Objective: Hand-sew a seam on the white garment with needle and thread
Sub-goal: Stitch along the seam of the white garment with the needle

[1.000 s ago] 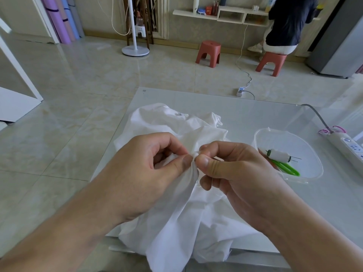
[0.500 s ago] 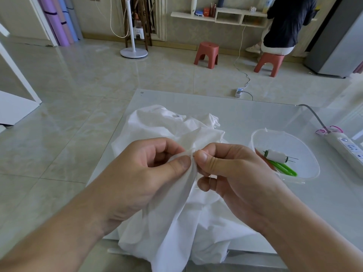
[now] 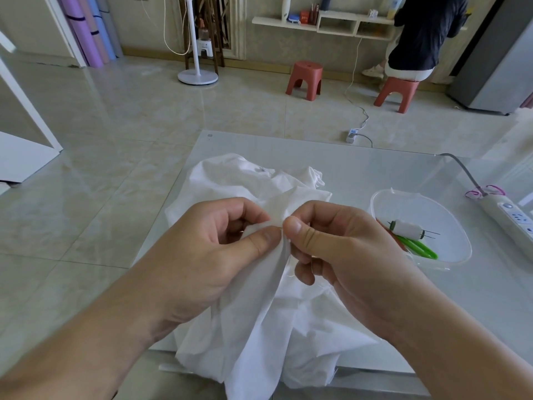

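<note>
Mid-stitch, left hand [image 3: 202,255] pinches a raised fold of the white garment [image 3: 259,327] at centre table [image 3: 360,168]; right hand [image 3: 340,249], at 3 o'clock, pinches what seems the needle, barely visible. Next, likely drawing thread through while the fold stays taut.

Both hands [image 3: 274,243] have lifted the pinched white garment [image 3: 259,313] slightly higher.

We read no text anywhere. Small grey mark at far corner of table [image 3: 210,135]: too small to make out. Faint print on white garment [image 3: 261,169]: blurred, unreadable. Red box on wall shelf [image 3: 304,16]: lettering too small to read. Power strip [image 3: 510,212]: markings illegible.
</note>
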The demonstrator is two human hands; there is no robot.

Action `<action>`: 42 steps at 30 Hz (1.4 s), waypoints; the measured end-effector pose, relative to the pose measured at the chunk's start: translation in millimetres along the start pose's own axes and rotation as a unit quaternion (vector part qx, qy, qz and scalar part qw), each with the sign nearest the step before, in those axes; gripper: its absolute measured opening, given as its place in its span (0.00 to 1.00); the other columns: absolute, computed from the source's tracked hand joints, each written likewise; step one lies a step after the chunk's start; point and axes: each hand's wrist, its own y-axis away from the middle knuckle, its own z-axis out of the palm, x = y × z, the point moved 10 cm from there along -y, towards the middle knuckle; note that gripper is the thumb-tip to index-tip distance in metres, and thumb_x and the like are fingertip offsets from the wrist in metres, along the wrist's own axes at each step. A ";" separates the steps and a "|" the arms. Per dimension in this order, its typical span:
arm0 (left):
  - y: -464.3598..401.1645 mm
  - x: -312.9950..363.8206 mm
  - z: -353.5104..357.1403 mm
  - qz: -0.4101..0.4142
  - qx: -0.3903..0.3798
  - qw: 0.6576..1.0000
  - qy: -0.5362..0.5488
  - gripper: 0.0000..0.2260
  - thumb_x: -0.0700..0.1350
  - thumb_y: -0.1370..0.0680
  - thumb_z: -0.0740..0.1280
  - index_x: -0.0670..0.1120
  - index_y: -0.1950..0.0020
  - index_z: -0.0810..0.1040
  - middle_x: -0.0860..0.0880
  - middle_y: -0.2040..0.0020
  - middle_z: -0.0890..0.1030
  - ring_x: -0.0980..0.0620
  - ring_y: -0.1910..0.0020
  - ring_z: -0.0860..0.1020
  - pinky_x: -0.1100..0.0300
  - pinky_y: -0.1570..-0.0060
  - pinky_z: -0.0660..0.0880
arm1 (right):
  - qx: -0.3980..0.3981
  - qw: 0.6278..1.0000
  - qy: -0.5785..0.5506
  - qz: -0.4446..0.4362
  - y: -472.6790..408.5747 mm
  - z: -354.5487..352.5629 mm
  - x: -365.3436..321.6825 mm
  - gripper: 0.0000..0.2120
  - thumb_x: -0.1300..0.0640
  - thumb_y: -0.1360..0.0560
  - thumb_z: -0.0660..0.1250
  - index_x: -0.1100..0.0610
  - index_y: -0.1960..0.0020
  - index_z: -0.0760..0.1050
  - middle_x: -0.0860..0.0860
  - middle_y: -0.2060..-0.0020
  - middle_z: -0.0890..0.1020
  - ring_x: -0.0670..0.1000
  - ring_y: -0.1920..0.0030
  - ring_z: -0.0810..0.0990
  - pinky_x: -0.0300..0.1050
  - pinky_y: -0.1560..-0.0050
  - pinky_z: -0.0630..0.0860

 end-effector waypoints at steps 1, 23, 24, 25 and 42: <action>-0.2 0.7 -1.2 0.002 0.003 1.000 -0.004 0.11 0.56 0.25 0.73 0.49 0.52 0.85 0.41 0.53 0.86 0.38 0.53 0.84 0.40 0.47 0.80 | -0.006 1.000 -0.012 -0.002 -0.5 0.4 -0.4 0.08 0.56 0.24 0.74 0.58 0.60 0.82 0.57 0.65 0.73 0.53 0.64 0.71 0.45 0.65 0.72; 1.8 -0.2 2.2 -0.018 -0.032 0.999 0.027 0.08 0.52 0.26 0.73 0.49 0.52 0.86 0.46 0.55 0.86 0.53 0.56 0.83 0.58 0.53 0.77 | -0.015 0.998 -0.061 0.008 -4.2 -1.1 5.0 0.11 0.69 0.22 0.66 0.60 0.61 0.80 0.55 0.66 0.78 0.53 0.67 0.71 0.44 0.65 0.69; 1.6 0.0 2.1 -0.017 -0.031 0.999 0.023 0.09 0.52 0.26 0.73 0.49 0.52 0.86 0.46 0.55 0.87 0.52 0.56 0.84 0.59 0.53 0.78 | -0.021 0.998 -0.056 0.007 -4.1 -0.1 4.4 0.09 0.67 0.24 0.67 0.60 0.62 0.80 0.56 0.66 0.78 0.53 0.67 0.71 0.44 0.65 0.69; 1.5 -0.2 2.0 -0.018 -0.030 0.999 0.019 0.09 0.53 0.26 0.73 0.49 0.51 0.86 0.45 0.54 0.87 0.51 0.56 0.84 0.58 0.53 0.79 | -0.026 0.998 -0.050 0.005 -3.6 0.9 3.9 0.07 0.65 0.27 0.68 0.60 0.62 0.80 0.57 0.66 0.77 0.54 0.68 0.71 0.44 0.65 0.69; 3.0 1.8 1.3 -0.042 -0.013 0.997 0.063 0.10 0.52 0.28 0.75 0.47 0.53 0.87 0.46 0.57 0.87 0.53 0.57 0.84 0.62 0.56 0.80 | 0.028 0.995 -0.081 0.054 -1.8 -6.2 12.8 0.12 0.65 0.16 0.63 0.63 0.58 0.78 0.56 0.67 0.75 0.53 0.68 0.73 0.45 0.68 0.70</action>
